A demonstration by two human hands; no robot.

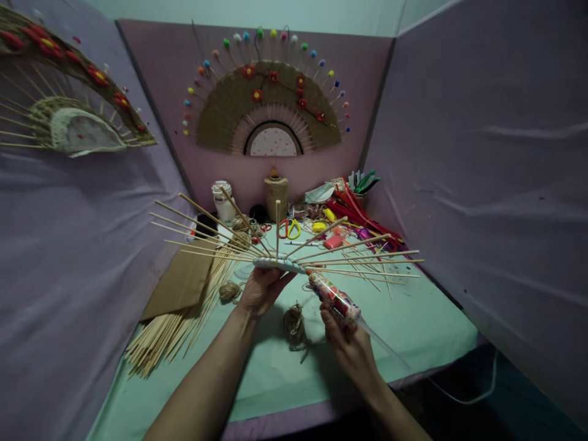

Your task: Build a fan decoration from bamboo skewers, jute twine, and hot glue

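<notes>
My left hand is closed under a pale curved base, holding it above the table. Thin wooden sticks fan out from that base to both sides and upward. In my right hand is a hot glue gun with a flowered body, a glue stick trailing from its back end. Its orange nozzle meets the right end of the base, where the lowest sticks join; any glue there is too small to make out. A loose ball of twine lies on the table between my forearms.
Bundled sticks and a cardboard sheet lie on the left. Behind stand a twine spool, a jar, scissors and red strips. Decorated fans hang on the walls. A white cord runs off the right edge.
</notes>
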